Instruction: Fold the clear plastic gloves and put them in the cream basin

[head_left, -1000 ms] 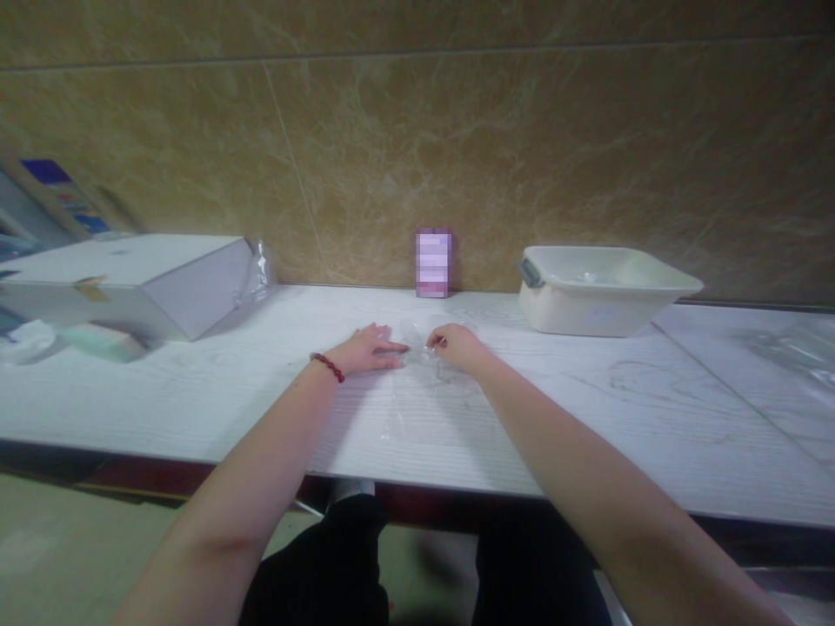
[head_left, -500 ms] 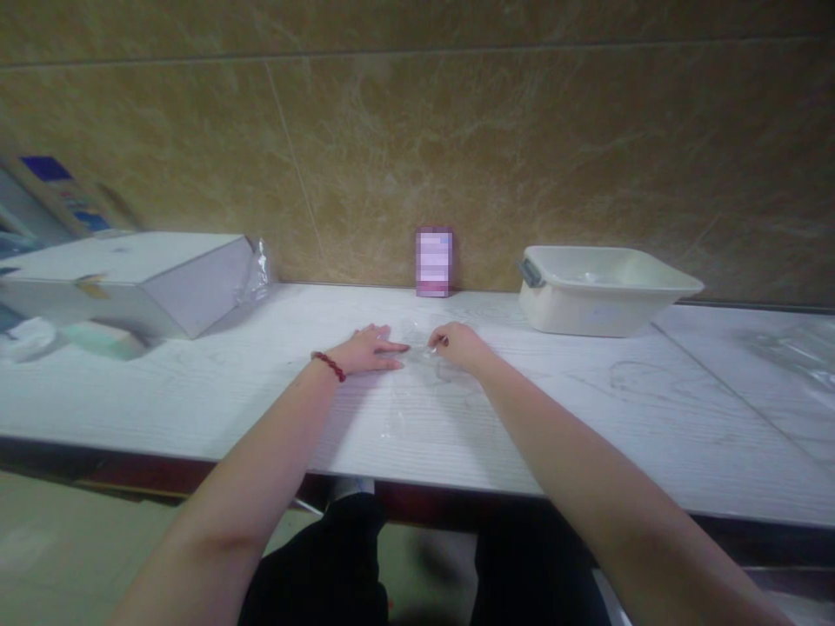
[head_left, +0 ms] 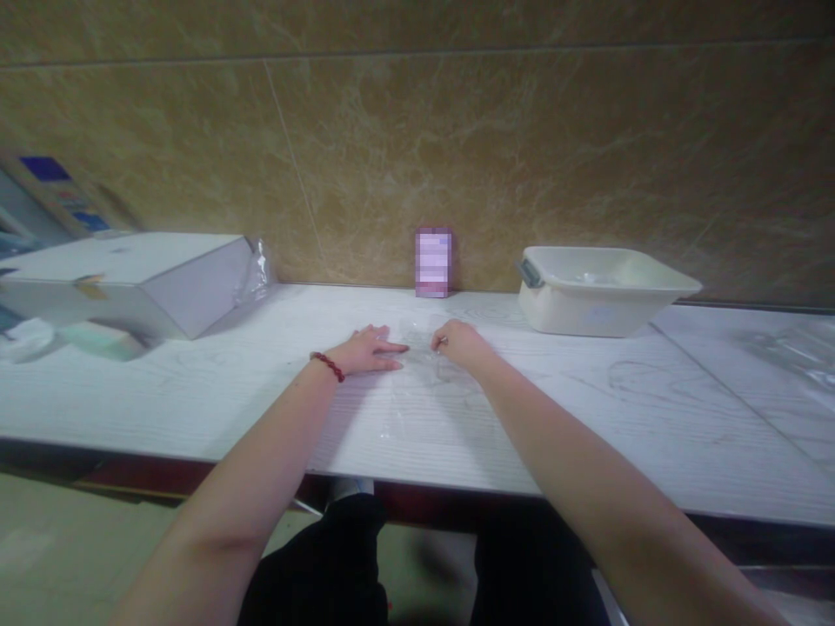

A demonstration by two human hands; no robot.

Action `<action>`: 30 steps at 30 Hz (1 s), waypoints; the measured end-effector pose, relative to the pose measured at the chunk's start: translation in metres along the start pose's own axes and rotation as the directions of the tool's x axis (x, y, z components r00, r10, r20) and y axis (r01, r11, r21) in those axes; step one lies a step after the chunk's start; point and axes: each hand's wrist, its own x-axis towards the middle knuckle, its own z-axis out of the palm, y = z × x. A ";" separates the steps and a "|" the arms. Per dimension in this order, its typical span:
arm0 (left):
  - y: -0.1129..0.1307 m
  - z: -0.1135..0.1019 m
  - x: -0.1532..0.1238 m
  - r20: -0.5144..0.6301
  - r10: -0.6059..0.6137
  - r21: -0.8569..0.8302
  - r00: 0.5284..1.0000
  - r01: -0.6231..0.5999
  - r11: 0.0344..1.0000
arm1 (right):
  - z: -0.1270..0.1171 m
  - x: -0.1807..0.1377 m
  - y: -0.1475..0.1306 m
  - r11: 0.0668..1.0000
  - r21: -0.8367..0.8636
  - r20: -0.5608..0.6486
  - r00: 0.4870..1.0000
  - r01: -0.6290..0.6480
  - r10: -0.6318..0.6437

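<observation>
A clear plastic bag (head_left: 417, 396) lies flat on the white wood-grain table (head_left: 261, 396), hard to see against it. My left hand (head_left: 369, 349) rests with fingers spread at the bag's left side, fingertips on the film. A red beaded bracelet (head_left: 328, 365) circles that wrist. On the other side, my right hand (head_left: 460, 342) pinches the upper part of the bag between thumb and fingers. Exactly where the bag's edges run is hard to make out.
A phone (head_left: 434, 263) with a blurred screen leans on the tiled wall. At right stands a cream plastic bin (head_left: 580, 309) with a grey handle; clear plastic (head_left: 805, 352) lies beyond it. A white box (head_left: 150, 278) and a pale green item (head_left: 103, 339) are at left.
My right hand has shifted very slightly to the right with its pinch on the bag. My left hand has hardly moved.
</observation>
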 end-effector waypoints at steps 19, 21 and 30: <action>-0.002 0.002 0.002 0.010 0.003 0.024 1.000 -0.003 1.000 | 0.006 -0.009 -0.016 0.990 0.038 -0.112 0.985 0.139 -0.134; -0.003 0.002 0.003 0.015 -0.001 0.023 1.000 0.000 1.000 | 0.010 -0.010 -0.019 0.991 0.060 -0.096 0.989 0.120 -0.114; 0.002 -0.001 0.000 0.027 -0.030 -0.010 0.999 0.030 1.000 | 0.010 -0.013 -0.023 0.994 0.048 -0.042 0.995 0.095 -0.093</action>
